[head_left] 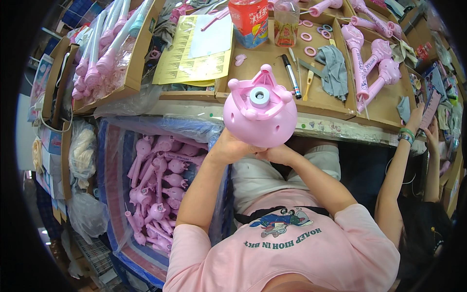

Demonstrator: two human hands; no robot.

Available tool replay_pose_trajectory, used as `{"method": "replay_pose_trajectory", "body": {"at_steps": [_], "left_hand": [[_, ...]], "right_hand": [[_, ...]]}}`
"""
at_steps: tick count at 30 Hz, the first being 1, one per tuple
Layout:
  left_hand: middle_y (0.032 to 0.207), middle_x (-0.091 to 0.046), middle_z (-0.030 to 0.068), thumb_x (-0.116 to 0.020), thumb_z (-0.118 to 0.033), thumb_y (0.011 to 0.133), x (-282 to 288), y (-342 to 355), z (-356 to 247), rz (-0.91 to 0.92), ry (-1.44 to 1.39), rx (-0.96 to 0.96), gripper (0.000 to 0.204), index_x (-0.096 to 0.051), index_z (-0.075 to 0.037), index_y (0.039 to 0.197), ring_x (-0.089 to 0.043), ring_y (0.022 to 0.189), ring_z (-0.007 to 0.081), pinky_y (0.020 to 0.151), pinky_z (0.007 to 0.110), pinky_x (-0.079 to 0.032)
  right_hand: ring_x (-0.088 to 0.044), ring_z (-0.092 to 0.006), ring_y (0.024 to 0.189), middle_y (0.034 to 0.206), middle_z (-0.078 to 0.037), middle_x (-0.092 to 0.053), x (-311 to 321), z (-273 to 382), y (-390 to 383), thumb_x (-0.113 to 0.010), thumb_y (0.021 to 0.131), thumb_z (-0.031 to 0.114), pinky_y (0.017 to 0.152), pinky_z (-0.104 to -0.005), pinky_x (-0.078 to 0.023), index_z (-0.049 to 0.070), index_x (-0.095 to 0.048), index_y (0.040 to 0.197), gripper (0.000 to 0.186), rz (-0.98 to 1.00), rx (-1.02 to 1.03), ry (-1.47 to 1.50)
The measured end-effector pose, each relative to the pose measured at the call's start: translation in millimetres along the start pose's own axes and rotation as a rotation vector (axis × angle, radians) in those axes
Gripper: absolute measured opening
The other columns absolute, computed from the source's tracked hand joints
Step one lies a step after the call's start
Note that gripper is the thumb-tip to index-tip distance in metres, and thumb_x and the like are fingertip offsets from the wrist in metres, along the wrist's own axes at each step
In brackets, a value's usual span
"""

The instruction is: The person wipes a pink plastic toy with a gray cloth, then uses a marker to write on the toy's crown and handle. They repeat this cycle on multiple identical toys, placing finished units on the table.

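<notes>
A pink toy wand (284,121) with a round head is lifted close in front of me, its crown-shaped top turned up toward my view. In the crown's middle sits a pale ring around a dark hole. My left hand (229,147) is closed beneath the head on its left side. Just below the head, my right hand (277,154) is closed too and meets the left. The bulky head covers most fingertips and the handle, if there is one.
A blue-edged bin (109,194) heaped with pink toy wands stands at my left. Cardboard trays ahead carry a red-labelled bottle (250,22), a marker (291,73), a grey cloth (333,73), pink rings (310,51) and more wands (357,63). At right, a co-worker's hands (416,119) hold a phone-like object.
</notes>
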State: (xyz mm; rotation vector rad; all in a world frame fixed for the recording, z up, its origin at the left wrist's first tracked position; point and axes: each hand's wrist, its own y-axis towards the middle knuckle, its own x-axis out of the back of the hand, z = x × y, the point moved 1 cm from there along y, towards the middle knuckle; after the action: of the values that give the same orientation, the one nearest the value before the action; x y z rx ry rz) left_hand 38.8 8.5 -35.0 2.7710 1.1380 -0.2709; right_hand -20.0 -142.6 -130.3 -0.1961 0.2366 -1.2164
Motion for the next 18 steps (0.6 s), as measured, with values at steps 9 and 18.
{"method": "replay_pose_trajectory", "body": {"at_steps": [9, 18], "left_hand": [[0.096, -0.061, 0.0142, -0.070, -0.024, 0.073, -18.3, -2.9, -20.2, 0.433, -0.075, -0.122, 0.034, -0.061, -0.003, 0.099, -0.057, 0.093, 0.0234, 0.085, 0.035, -0.045], [0.080, -0.053, 0.0050, -0.067, -0.058, 0.076, 5.4, 6.2, -6.3, 0.062, -0.459, -0.066, 0.069, -0.048, -0.006, 0.116, -0.050, 0.068, 0.0159, 0.065, 0.032, -0.043]], "right_hand": [[-0.056, -0.0180, 0.106, 0.112, -0.013, -0.062, 4.8, -0.5, 6.3, -0.070, 0.080, 0.017, 0.092, -0.0317, -0.043, 0.004, -0.057, 0.117, 0.041, 0.106, 0.077, -0.168], [-0.058, -0.0199, 0.079, 0.084, -0.009, -0.062, -15.6, 30.8, -18.3, -0.074, 0.071, 0.018, 0.074, -0.0322, -0.047, 0.004, -0.059, 0.094, 0.031, 0.343, 0.068, -0.154]]}}
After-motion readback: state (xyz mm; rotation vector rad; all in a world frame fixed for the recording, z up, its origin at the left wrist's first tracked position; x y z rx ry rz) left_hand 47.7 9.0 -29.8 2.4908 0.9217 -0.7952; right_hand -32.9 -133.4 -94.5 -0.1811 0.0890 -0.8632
